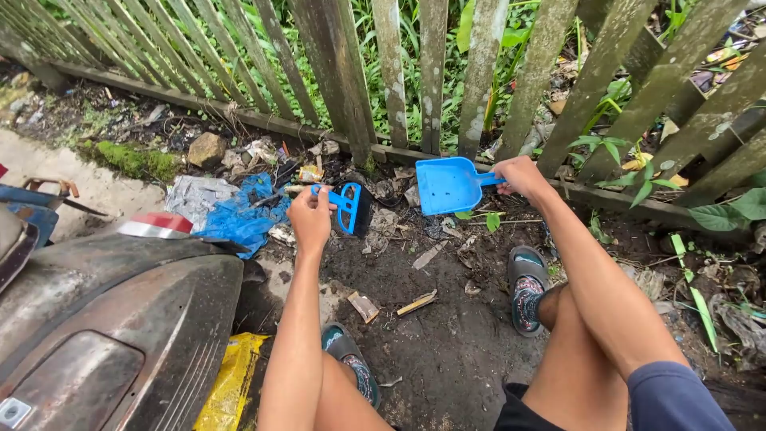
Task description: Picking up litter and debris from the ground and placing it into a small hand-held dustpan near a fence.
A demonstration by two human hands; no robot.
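A: Hands first. Left hand [309, 217] is clenched round the handle of a small blue hand brush [349, 207], bristles dark, head pointing to 3 o'clock and held just over the dirt. Right hand [520, 177] grips the short handle of a blue dustpan [451, 184]; the pan is tilted up, its open mouth facing the brush at 9 o'clock of the hand.

B: Anything in the pan?

A: Its inside face reads bare blue; no debris visible in it. Brush and pan are apart, a gap of soil between them.

B: And the ground?

A: Litter still lies about. A flat scrap [428, 255] and a small stick-like piece [416, 302] at 6 o'clock of the pan, a brown wrapper [364, 306] at 6 o'clock of the brush. At 9 o'clock of the left hand, a crumpled blue plastic bag [242, 217] and grey foil [195, 197].

B: Judgement on progress?

A: Early, I would say: tools in hand, nothing gathered, most rubbish unswept.

B: Surroundings?

A: Wooden picket fence [343, 72] at 12 o'clock, scooter body [120, 319] at 8 o'clock, sandalled feet [527, 291] below.
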